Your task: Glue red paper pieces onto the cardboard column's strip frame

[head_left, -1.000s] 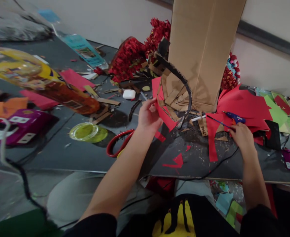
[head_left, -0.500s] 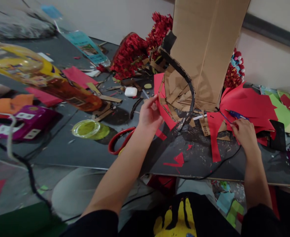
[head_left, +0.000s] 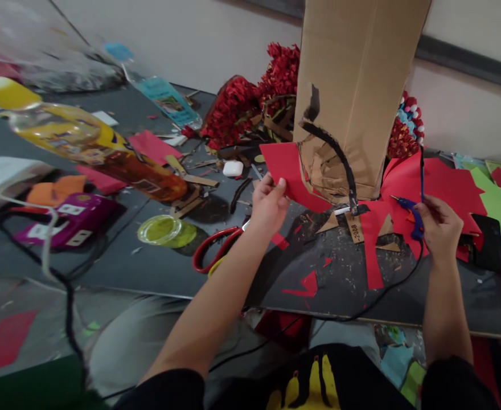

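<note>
My left hand [head_left: 271, 205] pinches the edge of a red paper sheet [head_left: 287, 165] between thumb and fingers. That sheet lies against a cardboard strip frame [head_left: 327, 165], from which a curved dark strip [head_left: 340, 149] rises. In my right hand [head_left: 440, 225] is a thin blue paintbrush [head_left: 422, 176], held upright with its dark tip up. Just left of those fingers, a blue glue gun [head_left: 413, 215] rests over red paper [head_left: 447, 182], its cord running down to the table edge. A white stick [head_left: 342, 210] lies at the foot of the frame.
Behind the frame stands a tall cardboard panel [head_left: 361, 68]. Red-handled scissors [head_left: 216, 247] and a yellow-green cup [head_left: 159, 229] sit left of my forearm. Farther left are a tilted drink bottle [head_left: 101, 148] and a purple box [head_left: 75, 219]. Paper scraps [head_left: 310, 283] litter the dark table.
My right hand has lifted the paintbrush from slanting low to upright. My left hand has shifted slightly, and the red sheet now shows broader on the frame's left side. The camera view has tilted.
</note>
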